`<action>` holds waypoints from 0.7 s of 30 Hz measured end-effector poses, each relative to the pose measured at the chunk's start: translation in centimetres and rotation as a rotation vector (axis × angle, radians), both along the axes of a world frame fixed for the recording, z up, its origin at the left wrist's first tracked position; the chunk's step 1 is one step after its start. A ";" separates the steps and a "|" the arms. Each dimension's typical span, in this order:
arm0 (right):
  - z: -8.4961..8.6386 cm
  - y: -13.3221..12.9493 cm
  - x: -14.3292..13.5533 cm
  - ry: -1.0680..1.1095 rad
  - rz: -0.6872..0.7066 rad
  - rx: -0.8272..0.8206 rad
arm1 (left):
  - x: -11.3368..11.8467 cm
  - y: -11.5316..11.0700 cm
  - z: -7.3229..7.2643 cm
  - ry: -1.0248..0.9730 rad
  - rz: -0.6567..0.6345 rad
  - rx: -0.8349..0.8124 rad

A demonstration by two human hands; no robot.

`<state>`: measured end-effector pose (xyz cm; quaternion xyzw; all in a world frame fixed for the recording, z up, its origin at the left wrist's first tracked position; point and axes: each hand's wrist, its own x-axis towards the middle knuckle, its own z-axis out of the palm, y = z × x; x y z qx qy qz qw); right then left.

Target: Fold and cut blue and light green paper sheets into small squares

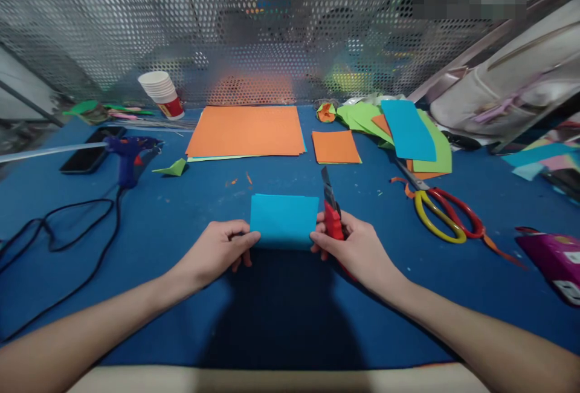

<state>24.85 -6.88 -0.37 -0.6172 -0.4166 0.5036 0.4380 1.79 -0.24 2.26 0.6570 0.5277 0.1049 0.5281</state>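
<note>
Perforated metal screening [203,30] backs a blue tabletop [203,190], with a stack of orange sheets [244,133] lying near its foot. Blue paper [284,219], a small rectangle, is at the front middle of the work area, between the two hands. It looks light and thin, apparently doubled or layered at its top edge, so it should bend and crease easily; its side edges, near the lower corners, seem the best places to hold it. The left hand [217,249] pinches the lower left corner, thumb on top. The right hand [357,245] pinches the lower right corner while also keeping a red utility knife [333,222] among its fingers, blade bare, pointing away, just beside the paper's right edge. Whether the paper touches the tabletop, I cannot tell.
</note>
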 end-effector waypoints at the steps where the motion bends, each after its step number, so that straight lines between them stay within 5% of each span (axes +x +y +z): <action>1: 0.0 0.0 0.0 0.000 0.003 -0.005 | 0.1 0.0 0.2 0.012 0.009 0.010; 12: 0.2 0.2 -0.1 0.044 -0.003 -0.018 | 0.1 0.5 0.6 0.120 -0.071 0.174; 21: 0.4 0.2 -0.2 0.039 -0.004 -0.009 | 0.9 3.6 2.5 0.063 -0.090 0.300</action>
